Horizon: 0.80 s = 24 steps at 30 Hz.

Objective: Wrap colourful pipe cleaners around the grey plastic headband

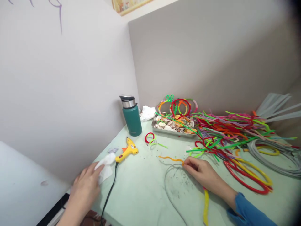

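My right hand [199,171] pinches one end of a short orange pipe cleaner [170,158], where it meets a thin grey wire [165,185] curving toward the table's front edge. A yellow fuzzy strip [206,207] comes out below that wrist. At the table's left edge, my left hand [86,185] has its thumb and fingers closed on a crumpled white tissue [107,166]; the hand is partly blurred. Just right of the tissue lies a yellow glue gun [127,152], nozzle pointing away, its black cord [110,191] running off the near edge.
A green bottle [133,121] stands behind the glue gun. Farther back are a metal tray [174,133] of shells and several pipe cleaner rings [172,106]. A pile of coloured pipe cleaners [230,127], a grey wire coil [272,166] and red and yellow loops [249,182] fill the right side.
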Tool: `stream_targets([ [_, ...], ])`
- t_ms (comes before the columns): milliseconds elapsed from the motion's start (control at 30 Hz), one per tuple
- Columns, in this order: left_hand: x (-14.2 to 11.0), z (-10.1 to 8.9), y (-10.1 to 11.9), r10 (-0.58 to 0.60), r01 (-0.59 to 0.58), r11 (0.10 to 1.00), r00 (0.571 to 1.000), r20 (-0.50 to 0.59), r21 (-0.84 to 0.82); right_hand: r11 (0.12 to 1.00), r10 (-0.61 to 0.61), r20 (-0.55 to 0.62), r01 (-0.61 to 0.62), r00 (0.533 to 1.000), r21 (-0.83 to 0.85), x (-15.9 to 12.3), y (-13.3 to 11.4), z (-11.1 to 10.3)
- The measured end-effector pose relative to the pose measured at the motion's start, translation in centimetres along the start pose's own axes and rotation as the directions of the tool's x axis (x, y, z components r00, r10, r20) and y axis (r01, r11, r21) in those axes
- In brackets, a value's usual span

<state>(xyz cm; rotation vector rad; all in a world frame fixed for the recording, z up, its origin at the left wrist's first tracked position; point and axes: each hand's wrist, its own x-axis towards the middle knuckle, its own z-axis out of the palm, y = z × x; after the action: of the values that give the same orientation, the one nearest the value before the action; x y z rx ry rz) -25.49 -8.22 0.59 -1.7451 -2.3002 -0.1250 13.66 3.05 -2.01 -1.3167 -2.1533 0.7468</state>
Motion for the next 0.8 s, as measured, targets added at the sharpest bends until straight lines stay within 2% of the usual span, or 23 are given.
stream_targets([
  [67, 0.3, 0.4, -0.9, -0.069, 0.068, 0.995, 0.998, -0.007, -0.077, 1.000, -0.015, -0.003, 0.015, 1.000, -0.015, 0.0, -0.1, 0.0],
  [133, 0.7, 0.0, -1.4, -0.151, 0.144, 0.964, 0.988, -0.012, -0.224, 0.997, -0.044, -0.018, 0.043, 0.999, -0.058, -0.1, -0.2, -0.2],
  [267, 1.0, -1.2, -1.5, -0.328, 0.323, 0.800, 0.941, 0.083, -0.505, 0.961, -0.152, -0.062, 0.133, 0.986, -0.241, -0.1, -0.4, -0.9],
  [333, 0.8, -1.5, -1.4, -0.340, 0.353, 0.648, 0.927, 0.159, -0.675, 0.927, -0.213, -0.105, 0.167, 0.971, -0.335, 0.0, -0.7, -1.5],
  [433, 0.3, -2.1, -0.6, -0.320, 0.380, 0.301, 0.904, 0.283, -0.875, 0.890, -0.304, -0.193, 0.206, 0.933, -0.407, 0.1, -2.2, -2.2],
  [500, -0.2, -2.6, 0.3, -0.265, 0.406, 0.097, 0.890, 0.370, -0.909, 0.888, -0.375, -0.204, 0.287, 0.904, -0.359, 0.2, -4.2, -2.2],
  [567, -0.7, -3.0, 1.2, -0.218, 0.432, -0.020, 0.878, 0.425, -0.902, 0.884, -0.446, -0.151, 0.408, 0.882, -0.228, 0.2, -7.1, -1.5],
  [667, -1.6, -3.3, 2.4, -0.147, 0.434, -0.069, 0.886, 0.439, -0.898, 0.834, -0.551, -0.096, 0.550, 0.829, -0.040, 0.3, -12.0, 0.4],
  [800, -2.7, -3.6, 3.7, -0.051, 0.380, -0.050, 0.922, 0.383, -0.923, 0.803, -0.590, -0.107, 0.595, 0.801, 0.028, 0.8, -16.7, 3.4],
])
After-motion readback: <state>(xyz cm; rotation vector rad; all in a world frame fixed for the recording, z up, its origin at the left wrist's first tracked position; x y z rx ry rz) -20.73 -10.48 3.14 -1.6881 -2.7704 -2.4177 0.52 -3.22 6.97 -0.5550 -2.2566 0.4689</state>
